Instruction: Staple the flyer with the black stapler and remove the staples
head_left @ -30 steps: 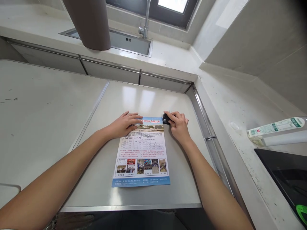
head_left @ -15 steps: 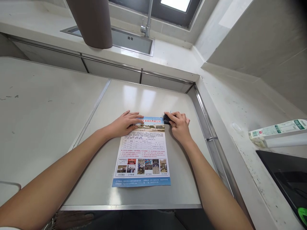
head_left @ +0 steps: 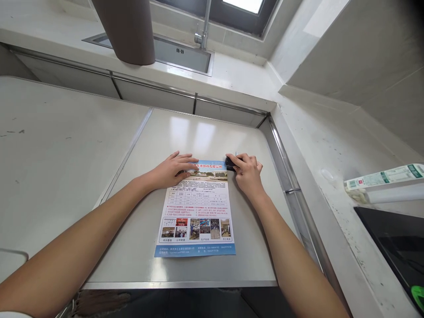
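A printed flyer point(head_left: 198, 212) with blue bands, a table and small photos lies flat on the white table. Spread over its upper left corner, the fingers of my left hand point(head_left: 175, 170) rest on the paper and hold nothing. My right hand point(head_left: 247, 170) is closed around a small black stapler point(head_left: 230, 162) at the flyer's upper right corner. The stapler's front end meets the paper's edge there; much of its body is hidden under my fingers.
The table's metal front edge point(head_left: 182, 285) runs just below the flyer. Beyond the table are a counter with a sink point(head_left: 185, 57), a faucet point(head_left: 202, 37) and a brown pillar-like object point(head_left: 130, 31). On the right ledge are a green-and-white box point(head_left: 384, 176) and a black panel point(head_left: 391, 247).
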Motion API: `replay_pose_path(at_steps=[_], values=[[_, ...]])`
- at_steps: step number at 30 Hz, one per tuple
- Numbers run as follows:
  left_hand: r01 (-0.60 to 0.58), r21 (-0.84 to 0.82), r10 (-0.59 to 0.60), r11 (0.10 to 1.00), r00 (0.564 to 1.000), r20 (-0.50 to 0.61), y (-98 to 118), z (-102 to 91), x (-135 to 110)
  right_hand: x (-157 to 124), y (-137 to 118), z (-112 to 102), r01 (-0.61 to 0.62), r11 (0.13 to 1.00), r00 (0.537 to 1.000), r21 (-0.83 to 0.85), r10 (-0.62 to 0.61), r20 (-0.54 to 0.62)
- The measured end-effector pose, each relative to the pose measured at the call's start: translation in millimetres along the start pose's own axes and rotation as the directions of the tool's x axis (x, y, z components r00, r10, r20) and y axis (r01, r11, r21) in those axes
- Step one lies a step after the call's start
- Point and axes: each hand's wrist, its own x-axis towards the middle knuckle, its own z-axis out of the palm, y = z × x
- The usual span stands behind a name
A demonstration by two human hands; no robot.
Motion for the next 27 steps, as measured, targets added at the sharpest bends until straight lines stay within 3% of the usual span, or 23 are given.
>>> replay_pose_path(at_steps=[15,19,22,25,27], values=[[0.004,0.088,-0.008,0.996,0.999,0.040,3,-5.4,-1,-2,-22,5,0.018,0.975,0.998,-0.220,-0.029,-0.049],[0.010,0.095,-0.016,0.995,0.998,0.055,1,-6.1,-1,0,-9,-5,-0.048,0.990,0.999,-0.134,0.048,-0.003],[0.017,0.094,-0.022,0.995,0.998,0.057,1,-6.5,-1,0,4,-15,-0.170,0.980,0.985,-0.106,0.171,-0.004],[0.020,0.078,-0.024,0.997,0.998,0.053,2,-6.9,-1,0,8,-24,-0.295,0.950,0.953,-0.103,0.284,-0.104],[0.023,0.060,-0.025,0.998,0.999,0.038,3,-7.1,0,0,1,-29,-0.297,0.954,0.939,-0.043,0.284,-0.193]])
